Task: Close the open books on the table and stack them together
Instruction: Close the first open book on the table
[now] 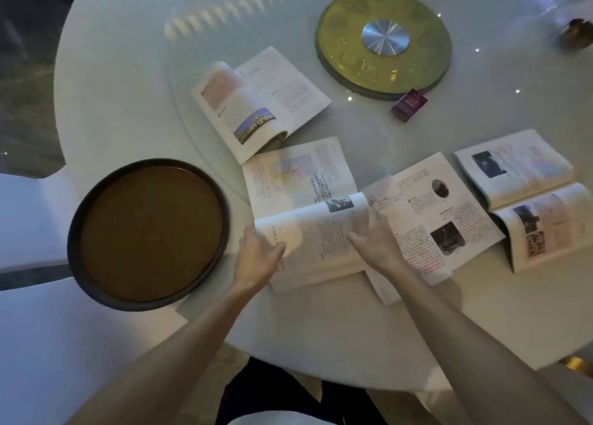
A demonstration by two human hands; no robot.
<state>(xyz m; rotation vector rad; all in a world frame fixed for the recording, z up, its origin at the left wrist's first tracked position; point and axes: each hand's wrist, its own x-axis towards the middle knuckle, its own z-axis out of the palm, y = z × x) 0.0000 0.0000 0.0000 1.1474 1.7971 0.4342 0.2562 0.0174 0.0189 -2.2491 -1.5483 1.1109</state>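
At the far left, white chair covers (29, 219) are partly cut off by the picture edge. Next to them a round dark tray with a brown inside (148, 234) lies on the round white desk (128, 71) and hangs a little over its near rim.

The left hand (259, 253) rests on the left edge of the nearest open book with white printed pages (308, 212). Its fingers are apart and flat, so it is not clamped on anything; the fingertips look blurred. This book lies at the near middle of the desk. Behind it, a second open book with a blue landscape photo (256, 103) lies apart from the others, its left pages curling up.

The right hand (375, 235) is spread open with the palm down at the place where the nearest book meets a third open book with small dark portraits (442, 212). A page near its fingers is blurred, so I cannot tell if the hand pinches it. The wrist hides the lower corner of the third book.

Farther back stands a round golden disc with a silver centre (383, 42), and a small dark purple box (409, 105) is just beside its rim.

At the right, a fourth open book with pink markings (526, 183) lies bent, and its right page is cut by the picture edge. The text on all the books is too small to read.
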